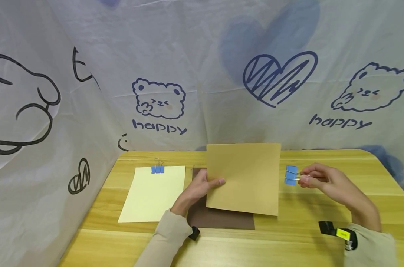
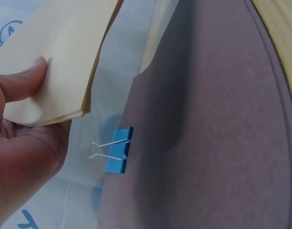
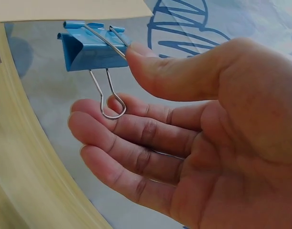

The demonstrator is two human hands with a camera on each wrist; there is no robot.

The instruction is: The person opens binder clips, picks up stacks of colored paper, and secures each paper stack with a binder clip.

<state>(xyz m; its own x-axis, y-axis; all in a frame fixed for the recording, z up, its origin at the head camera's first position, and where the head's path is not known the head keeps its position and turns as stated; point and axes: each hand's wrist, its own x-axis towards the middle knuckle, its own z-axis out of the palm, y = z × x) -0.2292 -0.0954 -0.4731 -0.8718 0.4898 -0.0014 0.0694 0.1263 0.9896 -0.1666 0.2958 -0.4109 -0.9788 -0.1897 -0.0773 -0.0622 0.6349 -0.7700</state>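
My left hand [image 1: 200, 185] grips a stack of tan paper [image 1: 243, 178] at its left edge, thumb on the face and fingers behind. The sheets are held up, above dark brown paper [image 1: 222, 219] lying on the table. In the left wrist view a blue binder clip [image 2: 119, 150] sits on the brown paper's edge. To the right of the tan stack, my right hand [image 1: 328, 181] holds another blue binder clip [image 1: 291, 175] by its wire handles, between thumb and fingers. In the right wrist view this clip [image 3: 95, 50] is just below a tan sheet's edge; whether they touch I cannot tell.
Pale yellow paper [image 1: 153, 194] lies on the wooden table [image 1: 272, 244] at the left, with a blue binder clip [image 1: 157, 169] on its top edge. A white printed cloth [image 1: 202, 74] hangs behind the table and along its left side.
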